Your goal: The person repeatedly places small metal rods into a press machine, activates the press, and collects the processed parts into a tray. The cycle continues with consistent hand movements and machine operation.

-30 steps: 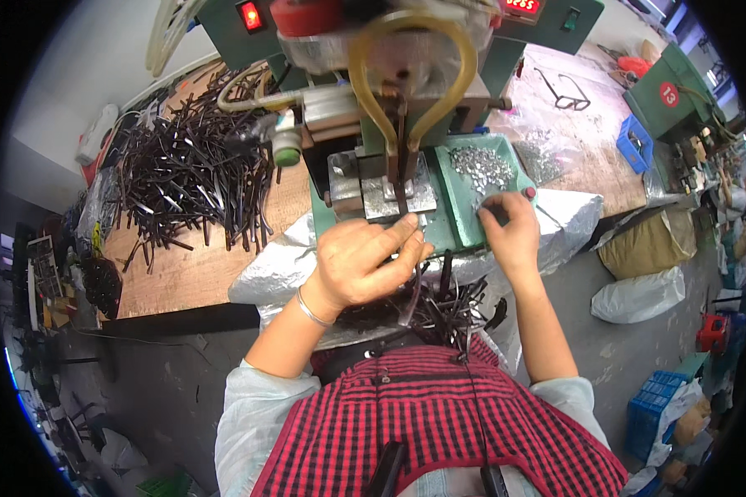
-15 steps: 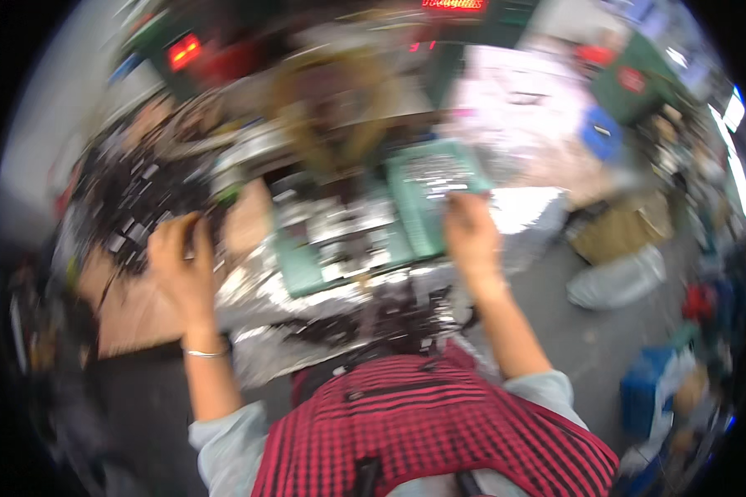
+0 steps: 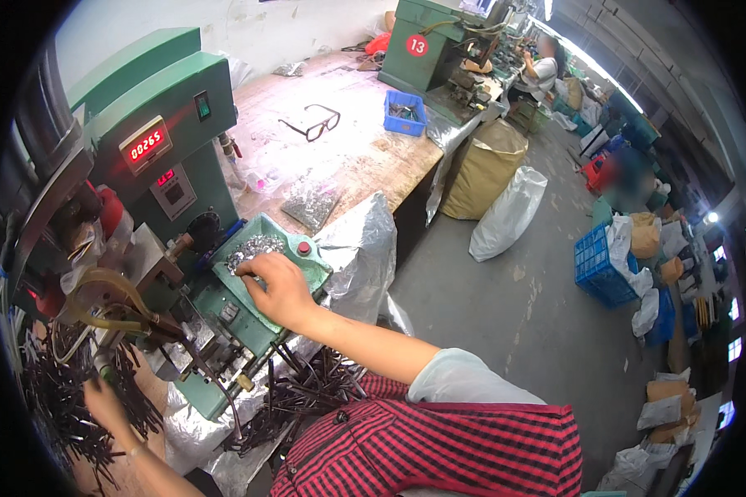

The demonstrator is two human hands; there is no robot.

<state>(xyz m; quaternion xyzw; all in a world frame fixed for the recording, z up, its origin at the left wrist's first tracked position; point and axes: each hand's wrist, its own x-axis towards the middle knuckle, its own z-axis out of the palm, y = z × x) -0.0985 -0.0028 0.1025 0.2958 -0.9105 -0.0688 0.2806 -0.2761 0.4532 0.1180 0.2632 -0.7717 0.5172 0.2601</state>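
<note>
My right hand (image 3: 275, 288) is over the green metal tray (image 3: 261, 319) of the machine. Its fingers are pinched together at the edge of a heap of small silvery metal pieces (image 3: 255, 247); whatever is between the fingertips is too small to make out. At the far left, my left hand (image 3: 104, 404) reaches to a pile of dark eyeglass temples (image 3: 54, 406). Motion blur smears its fingers, so its grip does not show. Between the hands sits the machine's metal fixture (image 3: 186, 344). More dark temples (image 3: 315, 389) lie in front of me, against my checked apron.
The green machine (image 3: 153, 108) with red displays rises at the left. Behind the tray, a worktable (image 3: 356, 182) bears black-framed glasses (image 3: 315, 128) and a blue bin (image 3: 404, 113). Sacks (image 3: 485, 170) stand on the floor by a second green machine (image 3: 419, 45). Other people are farther back.
My view has swung to the right and sharpened, bringing the worktable and aisle into sight. My right hand remains at the tray, now pinching at the metal pieces; the left stays by the temples.
</note>
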